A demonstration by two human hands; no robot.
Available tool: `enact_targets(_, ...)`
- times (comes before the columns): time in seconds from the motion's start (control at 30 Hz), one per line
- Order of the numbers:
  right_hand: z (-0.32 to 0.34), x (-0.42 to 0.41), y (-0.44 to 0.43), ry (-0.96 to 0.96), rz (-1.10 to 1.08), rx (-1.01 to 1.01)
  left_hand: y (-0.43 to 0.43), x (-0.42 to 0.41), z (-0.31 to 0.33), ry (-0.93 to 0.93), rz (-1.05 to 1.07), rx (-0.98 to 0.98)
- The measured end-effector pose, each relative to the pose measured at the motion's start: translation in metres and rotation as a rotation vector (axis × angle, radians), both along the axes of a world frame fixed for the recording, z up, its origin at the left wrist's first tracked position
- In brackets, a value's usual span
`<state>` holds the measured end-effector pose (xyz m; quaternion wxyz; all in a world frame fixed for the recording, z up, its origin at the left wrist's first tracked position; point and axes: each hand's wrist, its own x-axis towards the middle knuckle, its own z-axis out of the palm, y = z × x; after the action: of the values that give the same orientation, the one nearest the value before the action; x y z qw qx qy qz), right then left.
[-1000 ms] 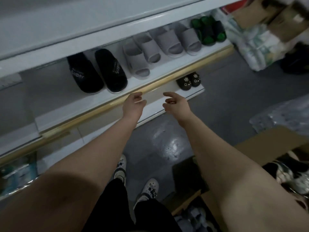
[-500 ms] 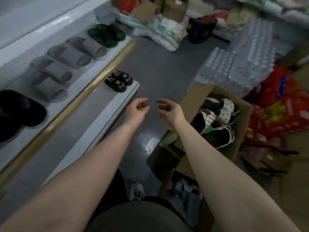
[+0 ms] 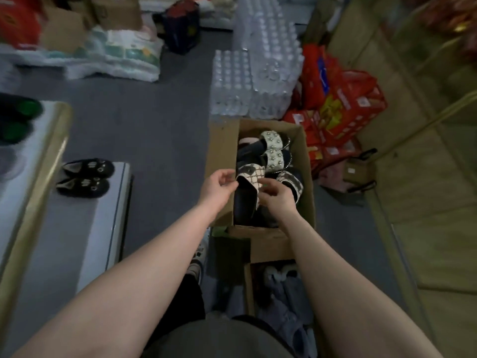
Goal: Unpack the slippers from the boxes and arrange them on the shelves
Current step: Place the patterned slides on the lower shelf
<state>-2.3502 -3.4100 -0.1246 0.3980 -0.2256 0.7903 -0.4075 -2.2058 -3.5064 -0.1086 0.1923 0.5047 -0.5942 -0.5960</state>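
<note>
Head view: hands at a slipper (image 3: 245, 202) in the box (image 3: 222, 151).
Strap (image 3: 251, 177) pinched by right hand (image 3: 277, 196); left hand (image 3: 219, 186) grip unclear. Lifted by 1 pinch, it could drop back.

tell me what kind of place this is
Probably a small shop or its stockroom: stacked packs of bottled water, a display shelf with black slippers set out, and an open cardboard box full of patterned slippers.
</note>
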Motion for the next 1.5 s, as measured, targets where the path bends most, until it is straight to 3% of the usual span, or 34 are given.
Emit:
enact_targets(0.4,-0.047,-0.041,-0.013,-0.052,-0.477,0.197,-0.088,-0.064,-0.042,-0.149,-0.377,0.056)
enact_targets(0.67,-0.066,-0.086,-0.026,-0.038,-0.551,0.209,-0.109,-0.115,-0.074,-0.223,-0.483,0.049)
enact_targets(0.87,-0.064,-0.129,-0.039,0.109,-0.369,0.336,-0.112,-0.143,-0.088,-0.302,-0.514,0.025)
enact_targets(1.27,-0.116,-0.182,-0.075,0.151,0.016,0.626,-0.114,-0.188,-0.126,-0.417,-0.6,-0.051)
enact_targets(1.37,-0.115,-0.186,-0.078,0.194,-0.021,0.553,-0.115,-0.193,-0.128,-0.414,-0.585,-0.022)
enact_targets(1.5,-0.098,-0.183,-0.082,0.114,-0.005,0.384,-0.114,-0.205,-0.119,-0.374,-0.591,0.012)
